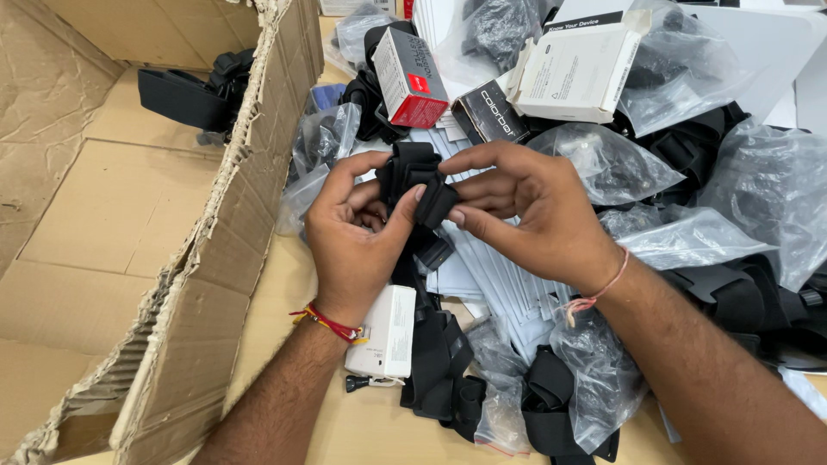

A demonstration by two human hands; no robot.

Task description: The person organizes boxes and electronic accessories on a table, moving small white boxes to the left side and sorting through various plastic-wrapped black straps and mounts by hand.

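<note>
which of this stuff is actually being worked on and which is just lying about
In hand:
- black strap, held folded by both hands: left hand, right hand

Lying about:
- torn cardboard box
- red and white box
- white box
- clear plastic bags
- small white device

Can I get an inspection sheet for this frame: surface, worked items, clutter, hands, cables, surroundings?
Surface: light wooden table, mostly covered.
Worked items: folded black strap held up between both hands; its lower end hangs toward the table.
Clutter: clear plastic bags, small white box, red and white box, black box, white carton, white leaflets, more black straps.
Hands: left hand and right hand both pinch the strap; a thread band on each wrist.
Cables: nothing seen.
Surroundings: torn open cardboard box at left, with a black strap bundle inside.
</note>
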